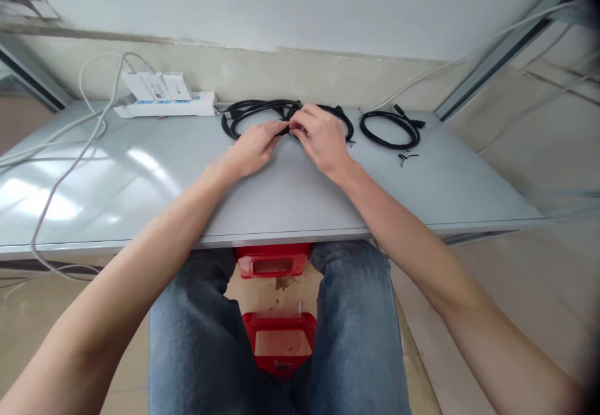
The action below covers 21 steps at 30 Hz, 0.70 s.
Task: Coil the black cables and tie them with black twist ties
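Note:
A coiled black cable (244,114) lies at the back middle of the grey table (140,177). My left hand (250,149) and my right hand (321,137) meet over its near side, fingers pinched together on the cable where the two loops cross. A second coiled black cable (389,129) lies apart to the right, with a small black twist tie (407,157) just in front of it.
A white power strip (164,107) with three white adapters plugged in sits at the back left, and white cords (70,159) trail over the table's left edge. Red plastic bins (272,260) stand on the floor between my knees. A wall runs behind the table.

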### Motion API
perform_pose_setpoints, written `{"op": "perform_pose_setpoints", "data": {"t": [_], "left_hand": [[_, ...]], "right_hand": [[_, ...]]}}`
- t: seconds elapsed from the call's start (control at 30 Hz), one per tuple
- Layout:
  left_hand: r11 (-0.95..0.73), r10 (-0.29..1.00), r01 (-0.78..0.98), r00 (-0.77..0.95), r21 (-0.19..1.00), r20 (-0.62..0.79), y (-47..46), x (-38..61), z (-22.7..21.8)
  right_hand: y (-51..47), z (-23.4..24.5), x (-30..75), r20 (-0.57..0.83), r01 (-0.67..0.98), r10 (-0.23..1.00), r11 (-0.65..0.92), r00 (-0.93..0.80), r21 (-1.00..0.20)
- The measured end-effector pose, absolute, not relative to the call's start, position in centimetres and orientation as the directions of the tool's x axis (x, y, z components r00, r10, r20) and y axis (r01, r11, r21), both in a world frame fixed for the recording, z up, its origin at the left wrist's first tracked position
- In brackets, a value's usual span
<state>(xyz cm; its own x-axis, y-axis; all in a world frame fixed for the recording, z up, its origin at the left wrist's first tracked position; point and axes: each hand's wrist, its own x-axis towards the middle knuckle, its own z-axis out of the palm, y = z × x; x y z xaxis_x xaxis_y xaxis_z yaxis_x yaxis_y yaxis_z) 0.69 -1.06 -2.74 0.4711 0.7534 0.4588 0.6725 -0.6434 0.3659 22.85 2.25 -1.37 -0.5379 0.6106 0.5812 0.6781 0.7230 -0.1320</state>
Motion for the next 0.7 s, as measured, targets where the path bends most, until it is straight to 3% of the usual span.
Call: {"op": "perform_pose_setpoints", "data": {"t": [0.5, 0.7], "left_hand": [[-0.647, 0.748, 0.672, 0.471, 0.36, 0.467, -0.51, 0.43, -3.35], [-0.635, 0.755, 0.695, 0.464, 0.338, 0.464, -0.46, 0.46, -3.59]], "right_hand": [[1.6, -1.19, 22.66, 0.58, 0.711, 0.633, 0.692, -0.513, -0.127], [1.36, -1.2, 22.4, 0.535, 0.712, 0.722, 0.642, -0.438, -0.284]]}}
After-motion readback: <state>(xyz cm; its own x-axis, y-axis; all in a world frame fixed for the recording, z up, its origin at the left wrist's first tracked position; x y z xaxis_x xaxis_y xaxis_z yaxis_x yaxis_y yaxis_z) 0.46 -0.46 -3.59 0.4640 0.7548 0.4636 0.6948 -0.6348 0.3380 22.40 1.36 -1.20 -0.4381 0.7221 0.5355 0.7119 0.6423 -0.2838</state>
